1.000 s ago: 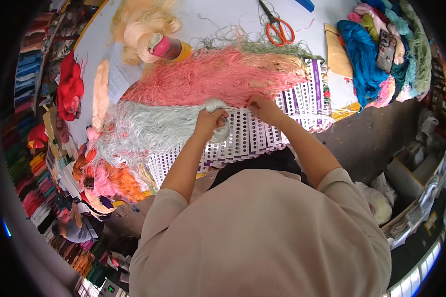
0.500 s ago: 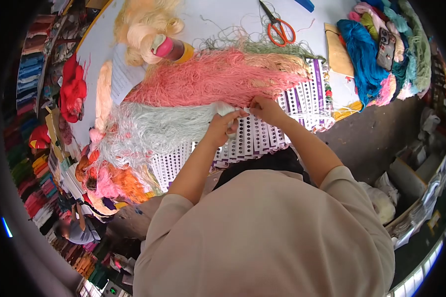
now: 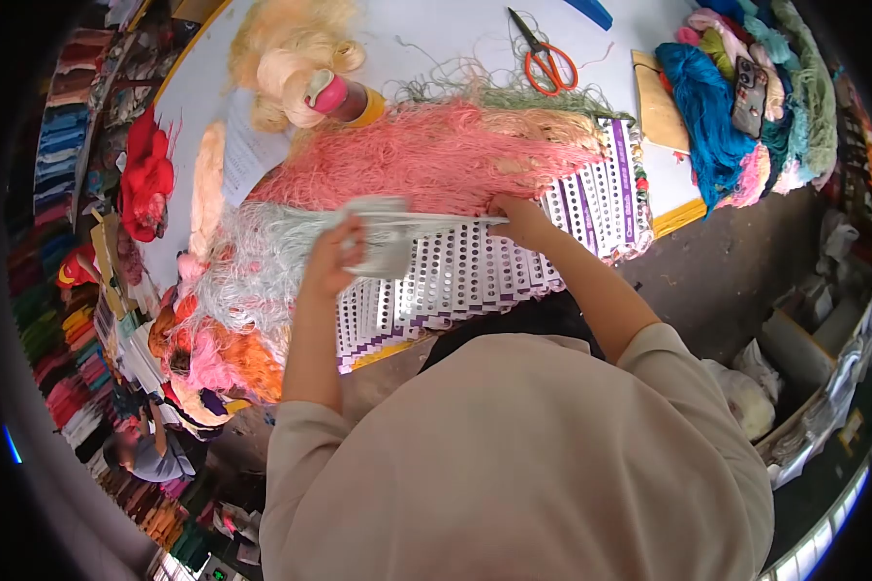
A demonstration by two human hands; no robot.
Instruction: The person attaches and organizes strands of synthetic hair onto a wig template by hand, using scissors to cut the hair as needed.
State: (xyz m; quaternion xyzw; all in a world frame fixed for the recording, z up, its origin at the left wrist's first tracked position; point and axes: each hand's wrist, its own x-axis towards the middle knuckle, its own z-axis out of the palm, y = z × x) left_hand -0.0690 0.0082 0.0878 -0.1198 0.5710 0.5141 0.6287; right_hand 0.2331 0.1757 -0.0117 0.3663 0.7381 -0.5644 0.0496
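My left hand (image 3: 333,258), slightly blurred, is closed round a hank of pale grey-white thread (image 3: 383,237). Strands of it stretch level to my right hand (image 3: 521,222), whose fingers are pinched on their end. Below the strands lie overlapping white cards (image 3: 470,266) with rows of punched holes and purple edges. More pale thread (image 3: 252,247) spreads loosely to the left of my left hand. Just beyond both hands a thick layer of coral-pink thread (image 3: 407,160) covers the upper part of the cards.
Red-handled scissors (image 3: 550,70) and a pink-topped spool (image 3: 344,100) lie further back, near cream hanks (image 3: 286,63). At the right are blue hanks (image 3: 698,116) and a phone (image 3: 749,97). Orange and pink thread (image 3: 233,358) bunches at the left edge. Another person (image 3: 155,455) is at lower left.
My left hand has moved left, away from my right hand, drawing the pale thread out straight between them. More of the cards shows now. My right hand has stayed nearly in place.
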